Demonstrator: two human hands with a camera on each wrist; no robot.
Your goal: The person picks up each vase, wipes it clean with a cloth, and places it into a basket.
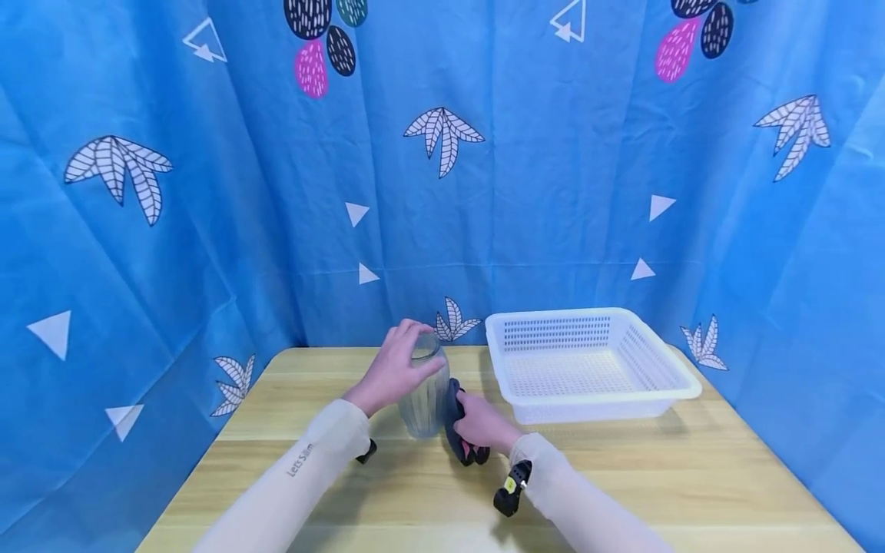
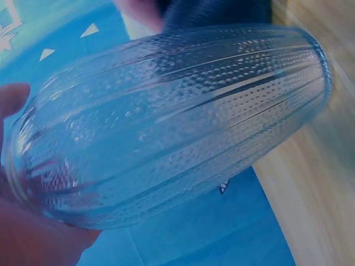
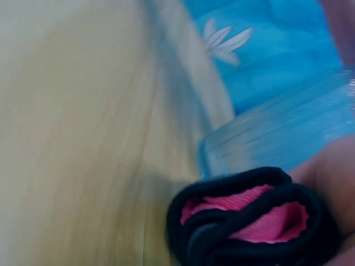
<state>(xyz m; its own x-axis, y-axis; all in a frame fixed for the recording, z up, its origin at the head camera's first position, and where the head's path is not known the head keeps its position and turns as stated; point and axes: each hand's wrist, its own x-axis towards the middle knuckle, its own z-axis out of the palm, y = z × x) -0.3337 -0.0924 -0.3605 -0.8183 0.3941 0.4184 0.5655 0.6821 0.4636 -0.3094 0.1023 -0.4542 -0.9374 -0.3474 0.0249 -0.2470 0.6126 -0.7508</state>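
A clear ribbed glass vase point(image 1: 423, 403) stands nearly upright over the table; whether its base touches the wood I cannot tell. At its top, my left hand point(image 1: 397, 370) grips the vase around the mouth, with fingers behind and thumb in front. The left wrist view shows the dotted, fluted wall of the vase point(image 2: 183, 127). My right hand point(image 1: 482, 421) holds a folded dark cloth point(image 1: 454, 430) close against the right side of the vase. In the right wrist view, pink lining shows inside the folds of the cloth point(image 3: 249, 213).
A white perforated plastic basket point(image 1: 598, 407) sits at the back right of the wooden table point(image 1: 429, 507). A blue patterned curtain point(image 1: 442, 230) hangs behind the table and along both sides. Black straps circle both wrists.
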